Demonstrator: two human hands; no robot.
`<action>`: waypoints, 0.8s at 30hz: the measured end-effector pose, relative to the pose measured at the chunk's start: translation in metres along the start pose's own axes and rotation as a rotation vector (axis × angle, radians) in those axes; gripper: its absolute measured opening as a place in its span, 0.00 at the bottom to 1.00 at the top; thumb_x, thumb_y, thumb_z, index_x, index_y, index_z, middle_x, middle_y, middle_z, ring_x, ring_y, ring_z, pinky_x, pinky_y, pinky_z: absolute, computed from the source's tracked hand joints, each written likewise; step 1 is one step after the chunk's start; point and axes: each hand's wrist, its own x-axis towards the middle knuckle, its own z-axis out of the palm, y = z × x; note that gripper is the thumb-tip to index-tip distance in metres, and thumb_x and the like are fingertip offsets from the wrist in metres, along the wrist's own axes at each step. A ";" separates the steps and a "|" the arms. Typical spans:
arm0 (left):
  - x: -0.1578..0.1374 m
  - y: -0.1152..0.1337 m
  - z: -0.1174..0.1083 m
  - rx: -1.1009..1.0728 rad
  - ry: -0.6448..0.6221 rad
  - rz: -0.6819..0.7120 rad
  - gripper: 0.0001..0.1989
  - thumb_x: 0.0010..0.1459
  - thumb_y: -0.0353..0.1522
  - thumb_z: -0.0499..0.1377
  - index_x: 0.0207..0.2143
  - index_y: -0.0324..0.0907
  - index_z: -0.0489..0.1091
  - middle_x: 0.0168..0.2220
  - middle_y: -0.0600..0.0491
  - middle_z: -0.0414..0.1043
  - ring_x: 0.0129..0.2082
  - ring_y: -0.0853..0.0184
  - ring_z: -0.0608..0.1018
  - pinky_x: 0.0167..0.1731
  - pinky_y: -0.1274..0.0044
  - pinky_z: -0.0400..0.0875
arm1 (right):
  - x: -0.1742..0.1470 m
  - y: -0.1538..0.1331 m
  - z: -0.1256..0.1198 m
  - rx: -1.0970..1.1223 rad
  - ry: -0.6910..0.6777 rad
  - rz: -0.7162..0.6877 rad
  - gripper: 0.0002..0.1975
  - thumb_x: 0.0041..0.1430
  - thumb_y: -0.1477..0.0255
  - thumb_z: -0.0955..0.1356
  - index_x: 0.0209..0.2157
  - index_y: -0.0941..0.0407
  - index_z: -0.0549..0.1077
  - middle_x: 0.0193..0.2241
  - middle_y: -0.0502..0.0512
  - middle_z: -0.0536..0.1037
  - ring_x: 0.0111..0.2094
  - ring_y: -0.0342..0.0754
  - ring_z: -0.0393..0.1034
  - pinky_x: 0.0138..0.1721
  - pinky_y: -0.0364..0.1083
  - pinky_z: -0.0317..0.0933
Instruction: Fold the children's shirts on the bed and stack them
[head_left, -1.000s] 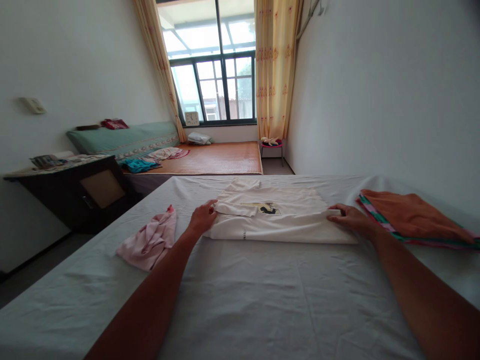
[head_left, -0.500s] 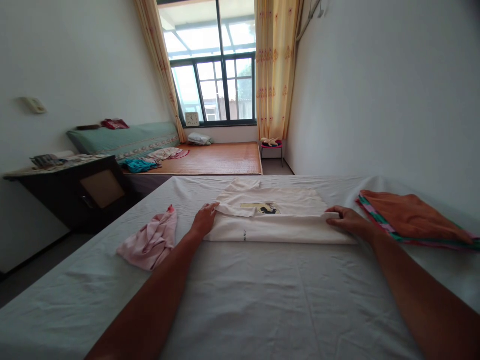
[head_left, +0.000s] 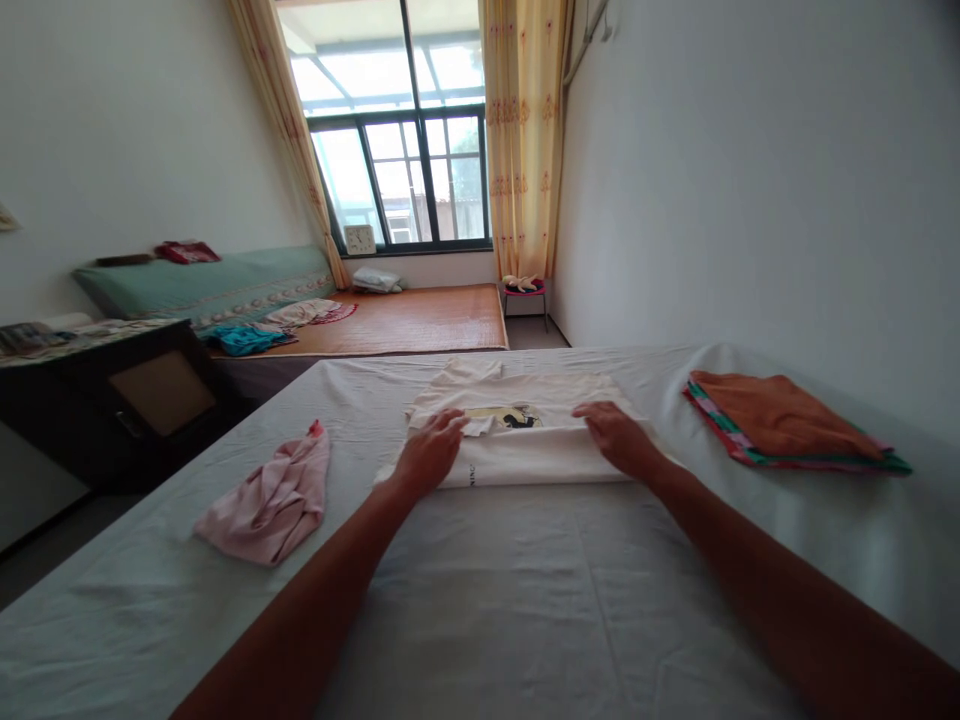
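White shirt [head_left: 555,425] lies part-folded on the pale sheet [head_left: 480,600]; left hand [head_left: 431,450] and right hand [head_left: 619,438] over it, grip loosely spread on both (no pinch visible); seemingly smoothing the near fold [head_left: 536,462]; next move calls for even pressure, edges aligned.

Free sheet [head_left: 510,590] nearside, shirt [head_left: 540,458] beyond
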 end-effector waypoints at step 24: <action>-0.011 0.016 0.015 -0.055 -0.339 -0.053 0.30 0.66 0.45 0.40 0.66 0.48 0.40 0.68 0.50 0.39 0.66 0.61 0.48 0.60 0.66 0.49 | -0.016 0.050 0.019 -0.234 -0.352 0.498 0.32 0.64 0.55 0.48 0.65 0.52 0.48 0.66 0.51 0.47 0.66 0.52 0.39 0.61 0.64 0.37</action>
